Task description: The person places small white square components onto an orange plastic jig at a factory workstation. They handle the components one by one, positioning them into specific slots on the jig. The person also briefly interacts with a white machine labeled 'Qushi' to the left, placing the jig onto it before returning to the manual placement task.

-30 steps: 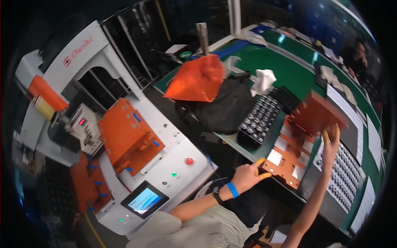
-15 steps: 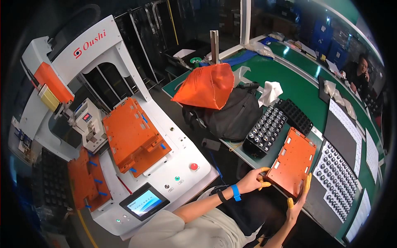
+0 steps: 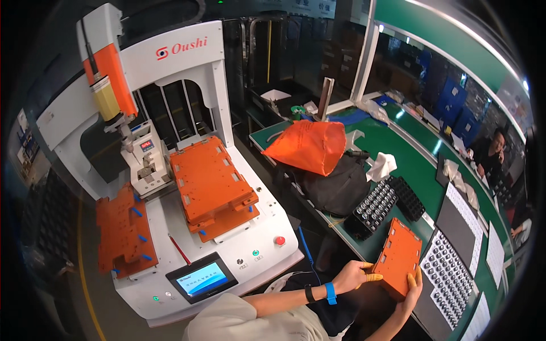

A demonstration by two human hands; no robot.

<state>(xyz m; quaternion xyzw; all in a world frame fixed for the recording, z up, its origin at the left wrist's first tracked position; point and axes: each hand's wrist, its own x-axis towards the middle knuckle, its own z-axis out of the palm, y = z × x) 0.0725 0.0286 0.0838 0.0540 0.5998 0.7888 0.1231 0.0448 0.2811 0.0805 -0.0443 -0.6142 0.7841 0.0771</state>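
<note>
An orange rectangular fixture plate (image 3: 399, 250) with white slots along its edges is held at the near edge of the green table. My left hand (image 3: 354, 275) grips its lower left corner, thumb and fingers in yellow finger covers. My right hand (image 3: 414, 288) is closed on its lower right side, with yellow covers on the fingers too. The plate is tilted. A black tray of small round metal parts (image 3: 373, 209) stands just beyond it. To its right lies a pale sheet with rows of dark round parts (image 3: 449, 277).
At left stands a white bench machine (image 3: 250, 221) with a screwdriver head (image 3: 126, 128), touch screen (image 3: 200, 279) and stacked orange plates (image 3: 210, 176). Another orange plate (image 3: 122, 227) overhangs its left side. An orange bag (image 3: 310, 145) rests on a black backpack (image 3: 335, 196). A person (image 3: 490, 153) sits far right.
The view has swung, so the machine and table sit farther right and lower in the picture. Both hands keep hold of the orange plate, which now looks narrower and more tilted.
</note>
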